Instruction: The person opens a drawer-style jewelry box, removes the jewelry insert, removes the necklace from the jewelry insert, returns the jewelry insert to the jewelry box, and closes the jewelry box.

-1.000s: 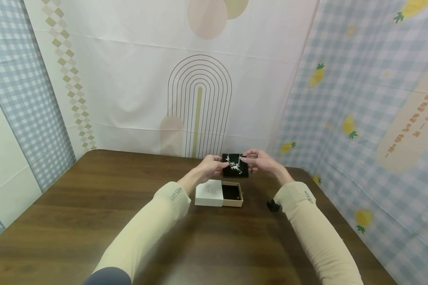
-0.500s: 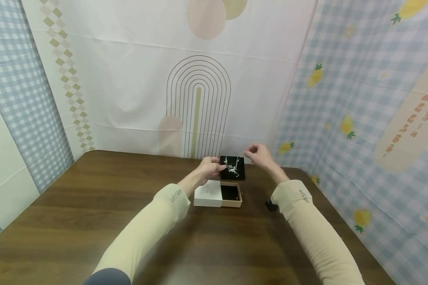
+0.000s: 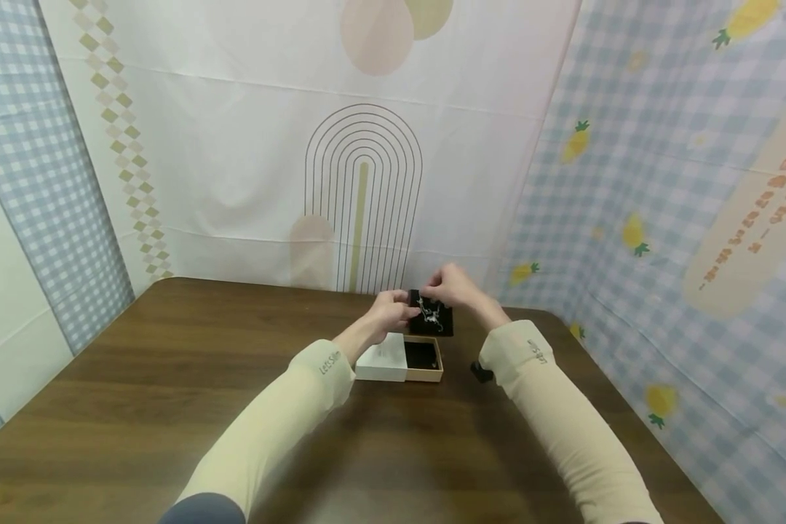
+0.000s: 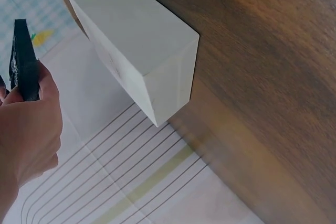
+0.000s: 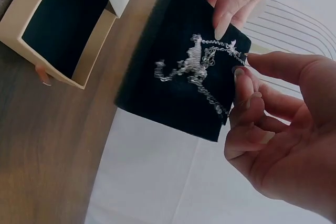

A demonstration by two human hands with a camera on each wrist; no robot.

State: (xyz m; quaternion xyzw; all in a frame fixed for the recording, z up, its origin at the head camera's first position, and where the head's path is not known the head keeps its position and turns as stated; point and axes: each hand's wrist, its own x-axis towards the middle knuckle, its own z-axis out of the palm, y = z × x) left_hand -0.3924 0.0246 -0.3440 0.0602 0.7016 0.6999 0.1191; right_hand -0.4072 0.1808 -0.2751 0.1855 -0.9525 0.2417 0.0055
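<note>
My left hand [image 3: 389, 311] holds a square black jewelry pad [image 5: 147, 90] by its side, thumb on the front face. A silver necklace [image 5: 195, 64] with a sparkling animal-shaped pendant lies across the pad. At the pad's top edge, my right hand [image 5: 294, 114] pinches the necklace chain between thumb and fingers. Below, on the table, stands a partly slid-out gift box: a white sleeve [image 3: 381, 362] with a tan drawer [image 5: 95, 51] showing a dark lining. Seen edge-on in the left wrist view, the pad [image 4: 26, 72] is thick and tilted up.
The brown wooden table [image 3: 236, 407] spreads around the box. Its back edge meets a white patterned cloth [image 3: 236, 167], and a blue checked cloth [image 3: 629, 291] hangs on the right. A small orange-brown tab [image 5: 43, 74] sticks out of the drawer's front.
My right hand first drew off the pad's right edge, then came back leftward to its top edge at the chain. My left hand kept its hold on the pad. The box stayed put.
</note>
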